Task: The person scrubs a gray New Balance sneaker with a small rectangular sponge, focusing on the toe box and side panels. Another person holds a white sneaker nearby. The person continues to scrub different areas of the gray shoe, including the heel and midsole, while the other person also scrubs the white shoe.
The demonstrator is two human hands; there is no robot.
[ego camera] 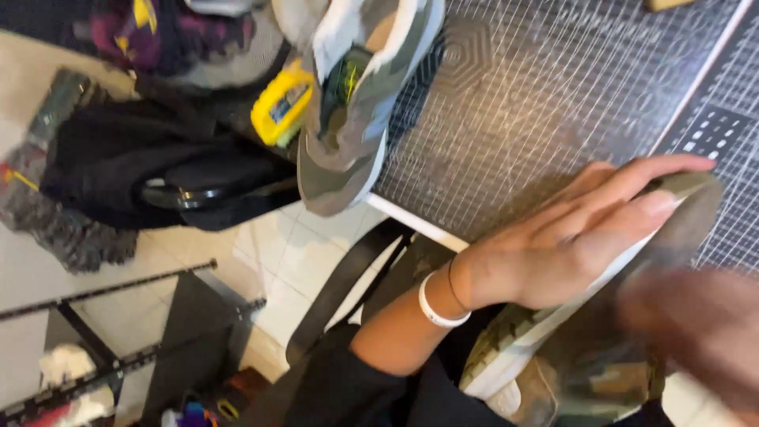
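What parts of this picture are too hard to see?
- Right hand: a blur in the head view, so its grip is unclear.
- Held shoe: toe under the left hand, heel cut by the bottom edge.
- Second shoe: top cut by the upper edge.
- Yellow object: partly behind that shoe.

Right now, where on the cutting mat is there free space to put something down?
The middle of the cutting mat is bare, between the sneaker hanging over its left edge and the left hand pressing the second sneaker. The near right corner is crowded by both hands; the right hand is blurred.
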